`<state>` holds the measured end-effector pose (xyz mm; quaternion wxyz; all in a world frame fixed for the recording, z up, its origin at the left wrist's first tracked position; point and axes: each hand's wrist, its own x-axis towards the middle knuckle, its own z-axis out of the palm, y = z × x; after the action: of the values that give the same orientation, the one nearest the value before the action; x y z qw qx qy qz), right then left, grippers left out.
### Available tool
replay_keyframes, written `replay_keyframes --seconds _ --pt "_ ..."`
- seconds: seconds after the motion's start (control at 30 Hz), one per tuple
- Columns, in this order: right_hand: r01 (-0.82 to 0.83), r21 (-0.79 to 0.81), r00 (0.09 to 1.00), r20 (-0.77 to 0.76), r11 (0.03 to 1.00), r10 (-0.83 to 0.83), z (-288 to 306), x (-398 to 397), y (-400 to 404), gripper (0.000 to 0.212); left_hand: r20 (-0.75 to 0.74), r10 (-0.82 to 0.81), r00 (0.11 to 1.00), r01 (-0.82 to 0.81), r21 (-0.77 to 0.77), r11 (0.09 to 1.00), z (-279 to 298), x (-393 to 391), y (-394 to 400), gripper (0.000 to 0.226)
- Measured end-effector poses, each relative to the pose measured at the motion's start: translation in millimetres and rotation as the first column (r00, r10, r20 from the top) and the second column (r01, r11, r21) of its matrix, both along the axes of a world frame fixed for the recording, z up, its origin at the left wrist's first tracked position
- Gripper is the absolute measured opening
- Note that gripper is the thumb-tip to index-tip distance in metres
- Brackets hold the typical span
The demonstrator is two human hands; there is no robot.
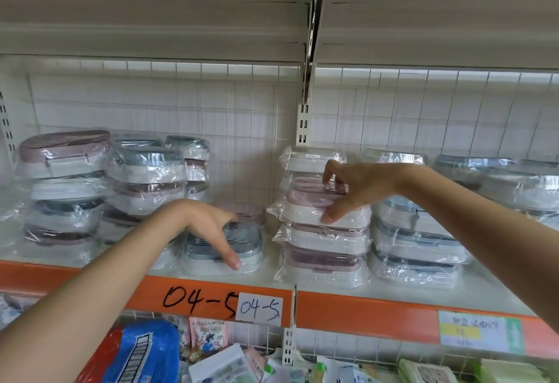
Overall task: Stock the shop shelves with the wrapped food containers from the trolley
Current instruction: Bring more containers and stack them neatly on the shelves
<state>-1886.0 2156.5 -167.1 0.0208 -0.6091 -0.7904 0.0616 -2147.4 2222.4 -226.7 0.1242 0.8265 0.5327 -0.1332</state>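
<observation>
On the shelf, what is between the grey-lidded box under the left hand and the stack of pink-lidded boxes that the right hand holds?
In the head view, only a narrow strip of bare shelf separates the grey-lidded box from the pink-lidded stack.

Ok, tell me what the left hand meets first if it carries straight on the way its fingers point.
The left hand already rests on the grey-lidded container; pushed further, it would likely meet the pink-lidded container behind it, though depth is unclear.
</observation>
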Motion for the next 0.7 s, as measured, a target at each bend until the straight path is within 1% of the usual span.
replay_keyframes --seconds 0.07,0.13,0.2,0.27,0.33,0.37,0.4,0.43,0.47,0.5,0.53,0.6,0.63,0.67,0.7 --pt "-0.013 -0.005 1.000 -0.021 1.000 0.013 -2 1 -1 0.077 -0.033 0.006 0.999 -0.006 0.005 1.000 -2 4 3 0.107" --pt "-0.017 -0.011 0.999 -0.038 1.000 0.016 -4 1 -2 0.077 -0.036 0.007 0.999 -0.007 0.022 1.000 -3 6 5 0.107" --pt "-0.008 -0.012 1.000 -0.028 1.000 0.008 -3 0 -2 0.076 -0.024 0.004 1.000 -0.004 0.026 1.000 -2 6 7 0.106" --pt "0.007 -0.025 1.000 0.007 1.000 -0.007 0 0 0 0.077 -0.008 0.017 1.000 -0.017 -0.003 1.000 1 6 7 0.103" --pt "0.029 -0.037 0.996 0.083 0.999 -0.025 3 -2 1 0.085 0.092 0.015 0.996 -0.013 -0.018 1.000 7 5 7 0.102" --pt "0.042 -0.041 0.992 0.123 0.998 -0.037 5 -3 2 0.088 0.187 0.017 0.982 -0.023 0.029 0.999 8 5 9 0.102" --pt "0.053 -0.041 0.987 0.154 0.998 -0.046 6 -4 3 0.090 0.310 0.040 0.950 -0.074 0.099 0.992 7 5 15 0.091" --pt "0.060 -0.043 0.984 0.173 0.997 -0.052 6 -5 3 0.090 0.425 0.050 0.904 -0.141 0.184 0.973 4 6 25 0.069" --pt "0.063 -0.045 0.982 0.183 0.997 -0.053 6 -7 3 0.091 0.459 0.055 0.887 -0.200 0.274 0.941 0 8 33 0.049" --pt "0.062 -0.048 0.981 0.185 0.997 -0.052 5 -8 4 0.091 0.433 0.062 0.899 -0.220 0.325 0.920 -4 11 40 0.047" --pt "0.060 -0.048 0.982 0.182 0.997 -0.050 3 -8 4 0.092 0.407 0.080 0.910 -0.217 0.305 0.927 -8 14 47 0.055" --pt "0.060 -0.046 0.984 0.170 0.997 -0.051 1 -7 3 0.089 0.388 0.174 0.905 -0.232 0.108 0.967 -11 19 54 0.065" --pt "0.061 -0.046 0.986 0.159 0.997 -0.053 1 -6 3 0.086 0.371 0.203 0.906 -0.222 0.008 0.975 -11 20 54 0.065" --pt "0.062 -0.047 0.987 0.152 0.997 -0.054 0 -5 3 0.085 0.343 0.224 0.912 -0.217 -0.060 0.974 -10 21 55 0.063" --pt "0.061 -0.048 0.987 0.149 0.997 -0.053 0 -5 2 0.084 0.320 0.229 0.919 -0.215 -0.081 0.973 -10 22 54 0.062"
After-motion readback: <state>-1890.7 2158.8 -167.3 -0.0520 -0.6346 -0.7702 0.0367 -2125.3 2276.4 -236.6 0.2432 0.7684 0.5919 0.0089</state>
